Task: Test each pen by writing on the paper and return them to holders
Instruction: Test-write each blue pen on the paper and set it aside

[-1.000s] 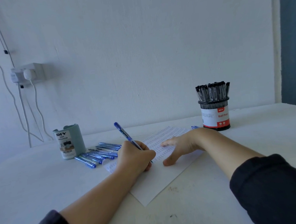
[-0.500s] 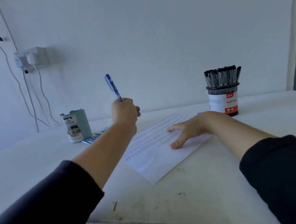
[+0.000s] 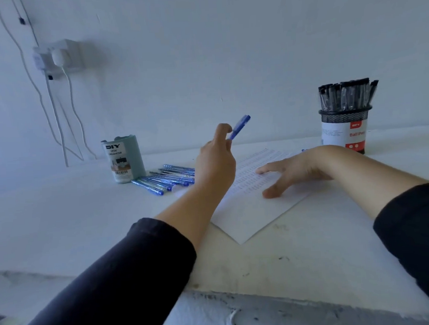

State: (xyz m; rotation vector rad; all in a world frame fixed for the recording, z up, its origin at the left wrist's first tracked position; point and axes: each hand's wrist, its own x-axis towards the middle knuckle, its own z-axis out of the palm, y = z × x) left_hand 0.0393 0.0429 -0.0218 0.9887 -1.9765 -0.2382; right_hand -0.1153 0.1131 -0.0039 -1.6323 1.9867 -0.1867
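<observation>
Head view, from the left: cables hang from a wall socket point(image 3: 58, 56) above the table point(image 3: 61, 222). A green holder point(image 3: 124, 161) stands upright near the wall, and just right of it blue pens point(image 3: 166, 179) lie in a loose row on the table. The left hand point(image 3: 216, 162) is raised off the table, fingers curled round a blue pen point(image 3: 239, 127) that tilts up to the right. The right hand point(image 3: 291, 170) lies flat on the paper point(image 3: 251, 210), fingers straight, holding nothing. Far right, a mesh holder point(image 3: 344, 129) stands full of black pens point(image 3: 346, 95).
</observation>
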